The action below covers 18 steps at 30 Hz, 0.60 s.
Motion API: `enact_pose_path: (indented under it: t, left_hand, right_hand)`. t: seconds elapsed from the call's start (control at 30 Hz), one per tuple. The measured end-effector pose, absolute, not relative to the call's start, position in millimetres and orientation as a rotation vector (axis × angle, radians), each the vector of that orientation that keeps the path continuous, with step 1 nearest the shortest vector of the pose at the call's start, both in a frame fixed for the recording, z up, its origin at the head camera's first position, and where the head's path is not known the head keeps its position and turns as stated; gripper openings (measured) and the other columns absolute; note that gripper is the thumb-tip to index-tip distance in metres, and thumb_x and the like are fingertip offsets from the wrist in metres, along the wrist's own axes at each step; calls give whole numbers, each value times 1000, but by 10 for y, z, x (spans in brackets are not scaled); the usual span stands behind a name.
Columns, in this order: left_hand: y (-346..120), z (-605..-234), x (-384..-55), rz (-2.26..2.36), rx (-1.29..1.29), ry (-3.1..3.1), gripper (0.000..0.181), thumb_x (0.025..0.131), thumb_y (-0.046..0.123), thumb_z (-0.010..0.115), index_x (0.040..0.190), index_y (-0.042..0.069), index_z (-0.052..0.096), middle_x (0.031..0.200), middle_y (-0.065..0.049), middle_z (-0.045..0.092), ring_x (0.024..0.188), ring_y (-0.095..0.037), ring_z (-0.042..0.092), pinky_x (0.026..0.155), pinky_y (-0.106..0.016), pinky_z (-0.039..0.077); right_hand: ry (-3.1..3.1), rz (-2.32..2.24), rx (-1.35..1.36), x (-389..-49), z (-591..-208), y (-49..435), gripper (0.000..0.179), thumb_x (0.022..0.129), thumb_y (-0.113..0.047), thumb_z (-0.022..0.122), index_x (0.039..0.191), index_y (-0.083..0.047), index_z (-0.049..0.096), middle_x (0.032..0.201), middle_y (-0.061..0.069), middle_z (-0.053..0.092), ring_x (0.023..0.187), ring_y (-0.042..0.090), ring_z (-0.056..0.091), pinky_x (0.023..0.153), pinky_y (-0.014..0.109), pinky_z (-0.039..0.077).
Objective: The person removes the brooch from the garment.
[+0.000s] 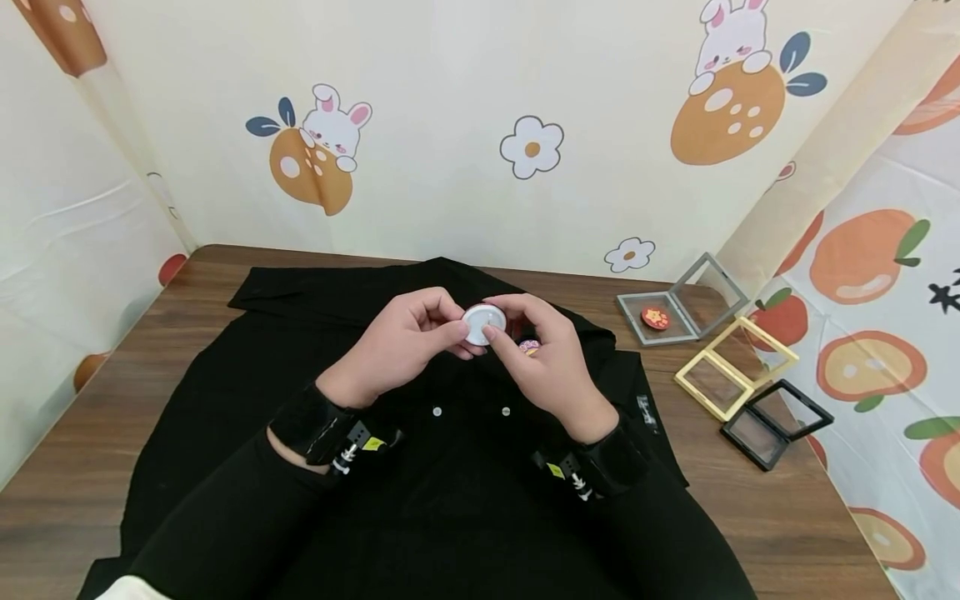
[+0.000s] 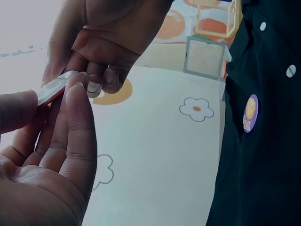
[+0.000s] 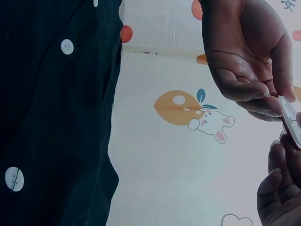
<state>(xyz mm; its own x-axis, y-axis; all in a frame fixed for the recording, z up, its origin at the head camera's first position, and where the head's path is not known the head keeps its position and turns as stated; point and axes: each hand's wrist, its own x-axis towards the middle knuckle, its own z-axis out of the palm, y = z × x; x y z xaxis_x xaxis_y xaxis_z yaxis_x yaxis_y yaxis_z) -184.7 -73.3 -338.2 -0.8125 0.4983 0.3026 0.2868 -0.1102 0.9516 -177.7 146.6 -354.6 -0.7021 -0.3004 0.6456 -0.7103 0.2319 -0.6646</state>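
Both hands meet over a black button-up shirt point(image 1: 442, 500) spread flat with its collar toward the wall. My left hand point(image 1: 397, 342) pinches a round pin badge point(image 1: 483, 323) at its left edge. From the other side, my right hand point(image 1: 543, 354) grips the same badge, thumb lying on its back. The badge's white back faces up, and a red rim shows underneath in the left wrist view. A second badge, purple with a yellow figure point(image 2: 251, 113), sits on the shirt front, partly hidden behind my right hand in the head view.
At the table's right stand three hinged display cases with clear panes: a grey one point(image 1: 636, 302) holding a red badge with a yellow star point(image 1: 655, 318), a yellow one point(image 1: 701, 385) and a black one point(image 1: 753, 454). Patterned cloth walls point(image 1: 435, 167) border the brown wooden table point(image 1: 787, 525).
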Motion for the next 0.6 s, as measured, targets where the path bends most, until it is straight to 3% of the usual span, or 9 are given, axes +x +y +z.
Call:
enact_pose_path:
  t: [0.33,0.6]
  left_hand:
    - [-704,-3364,-1799,2049,936,2011,5,102,-5,59,100,-5,63,100,-19,68,85,-27,73,80,-40,62]
    - [-697,-3367,-1797,2043,942,2025,5,102,-5,59,100,-5,63,100,-18,68,85,-27,72,80,-40,62]
  right_hand:
    - [-2082,1597,936,-1736,-3507,1444,23,97,4,68,119,-3,69,97,7,66,76,20,55,62,29,45]
    - [-2094,1620,921,-1717,-3494,1426,21,97,2,67,118,-3,68,99,7,66,78,21,56,61,30,44]
